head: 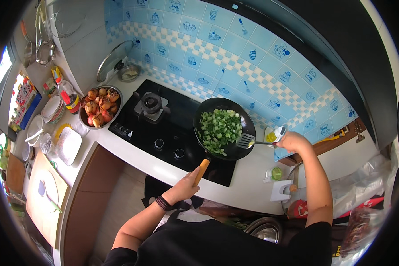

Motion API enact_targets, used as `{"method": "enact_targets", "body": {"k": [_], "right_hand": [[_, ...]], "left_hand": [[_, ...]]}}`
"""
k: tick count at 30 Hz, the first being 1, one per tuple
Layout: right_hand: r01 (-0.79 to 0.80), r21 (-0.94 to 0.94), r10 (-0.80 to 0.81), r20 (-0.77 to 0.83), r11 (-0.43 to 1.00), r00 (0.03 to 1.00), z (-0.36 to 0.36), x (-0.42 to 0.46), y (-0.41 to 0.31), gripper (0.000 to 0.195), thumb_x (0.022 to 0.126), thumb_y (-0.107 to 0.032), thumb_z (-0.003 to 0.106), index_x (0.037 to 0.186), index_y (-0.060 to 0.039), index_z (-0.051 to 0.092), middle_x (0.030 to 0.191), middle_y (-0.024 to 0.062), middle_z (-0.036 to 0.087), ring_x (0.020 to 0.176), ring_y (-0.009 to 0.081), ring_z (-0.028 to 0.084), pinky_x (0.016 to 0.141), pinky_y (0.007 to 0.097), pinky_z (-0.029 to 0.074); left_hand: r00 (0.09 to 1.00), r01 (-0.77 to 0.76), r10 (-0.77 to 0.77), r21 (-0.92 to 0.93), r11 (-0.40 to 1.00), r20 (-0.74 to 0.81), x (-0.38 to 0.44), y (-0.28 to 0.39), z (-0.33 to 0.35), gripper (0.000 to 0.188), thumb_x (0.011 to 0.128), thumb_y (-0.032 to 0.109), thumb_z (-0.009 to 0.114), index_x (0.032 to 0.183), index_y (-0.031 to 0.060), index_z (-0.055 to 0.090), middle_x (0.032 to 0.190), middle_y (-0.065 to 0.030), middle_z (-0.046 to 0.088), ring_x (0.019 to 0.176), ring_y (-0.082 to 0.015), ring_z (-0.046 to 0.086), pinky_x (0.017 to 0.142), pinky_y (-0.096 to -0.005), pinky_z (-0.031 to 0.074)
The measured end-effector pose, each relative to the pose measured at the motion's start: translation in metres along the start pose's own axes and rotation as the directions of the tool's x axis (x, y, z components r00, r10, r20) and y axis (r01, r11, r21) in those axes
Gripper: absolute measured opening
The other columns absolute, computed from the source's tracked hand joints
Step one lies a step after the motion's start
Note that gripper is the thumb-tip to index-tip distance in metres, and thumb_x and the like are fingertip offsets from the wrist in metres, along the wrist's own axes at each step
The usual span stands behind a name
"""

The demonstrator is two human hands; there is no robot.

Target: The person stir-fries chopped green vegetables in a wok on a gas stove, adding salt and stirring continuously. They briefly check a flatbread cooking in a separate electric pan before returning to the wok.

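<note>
A dark wok (248, 124) stands over the right side of the black glass hob (183, 123), with chopped green vegetables (220, 129) inside. My left hand (183, 188) is closed around the wok's wooden handle (201, 172). In my right hand (294, 142) is the handle of a slotted metal spatula (246, 141); its blade is inside the wok, at the right edge of the greens. A bottle of yellow liquid (271, 136) stands behind the spatula's handle, close to my right hand. The burner under the wok is hidden.
Left of the hob are a metal bowl of onions (99, 108), a white tray (68, 146), stacked plates (52, 108) and a cutting board (50, 196) with a knife (50, 196). A glass lid (111, 61) leans at the back. A green-lidded jar (275, 174) stands on the right.
</note>
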State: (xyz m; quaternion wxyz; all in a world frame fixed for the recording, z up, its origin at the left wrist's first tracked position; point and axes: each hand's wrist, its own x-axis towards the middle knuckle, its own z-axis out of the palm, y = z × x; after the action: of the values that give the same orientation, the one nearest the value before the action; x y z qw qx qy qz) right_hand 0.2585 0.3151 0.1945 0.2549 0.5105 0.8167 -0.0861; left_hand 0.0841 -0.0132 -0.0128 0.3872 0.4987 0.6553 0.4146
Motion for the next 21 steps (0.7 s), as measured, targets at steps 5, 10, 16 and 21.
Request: {"method": "enact_targets", "body": {"k": [5,10,16,21], "right_hand": [[0.072,0.265,-0.043,-0.112,0.962,0.993,0.052,0.09,0.013,0.029,0.08,-0.028,0.066,0.08,0.0003,0.065,0.066,0.0132,0.062,0.056,0.0231,0.057,0.055,0.0352,0.047],[0.431,0.036,-0.339,-0.56,0.902,0.756,0.115,0.074,0.002,0.029,0.08,-0.03,0.065,0.102,-0.0111,0.066,0.082,0.0161,0.066,0.079,0.0342,0.063,0.068,0.0406,0.05],[0.33,-0.207,-0.389,-0.479,0.921,0.787,0.071,-0.019,-0.006,0.03,0.082,-0.029,0.063,0.108,-0.0152,0.066,0.085,0.0162,0.066,0.082,0.0306,0.064,0.07,0.0421,0.05],[0.004,0.131,-0.015,0.083,0.991,0.996,0.002,-0.015,0.01,0.027,0.085,-0.032,0.061,0.099,-0.0102,0.068,0.068,0.0111,0.062,0.046,0.0206,0.055,0.045,0.0334,0.044]], "left_hand": [[0.999,-0.026,0.027,0.021,0.999,-0.021,-0.001,-0.001,0.003,0.077,0.079,0.01,0.061,0.143,0.0005,0.019,0.125,-0.0292,0.046,0.111,-0.0394,0.051,0.095,-0.0378,0.042],[1.0,-0.026,0.026,0.005,1.0,-0.014,-0.001,0.0,0.002,0.077,0.079,0.01,0.061,0.143,0.0001,0.018,0.125,-0.0301,0.046,0.111,-0.0405,0.051,0.096,-0.0384,0.042],[0.999,-0.046,0.047,0.026,0.999,-0.021,0.0,-0.005,0.002,0.079,0.078,0.01,0.063,0.143,0.0001,0.018,0.125,-0.0298,0.046,0.112,-0.0408,0.05,0.096,-0.0392,0.041],[1.0,-0.022,0.022,0.016,1.0,-0.008,0.001,-0.004,0.001,0.079,0.078,0.01,0.063,0.143,0.0001,0.019,0.126,-0.0299,0.045,0.113,-0.0411,0.049,0.096,-0.0398,0.041]]}}
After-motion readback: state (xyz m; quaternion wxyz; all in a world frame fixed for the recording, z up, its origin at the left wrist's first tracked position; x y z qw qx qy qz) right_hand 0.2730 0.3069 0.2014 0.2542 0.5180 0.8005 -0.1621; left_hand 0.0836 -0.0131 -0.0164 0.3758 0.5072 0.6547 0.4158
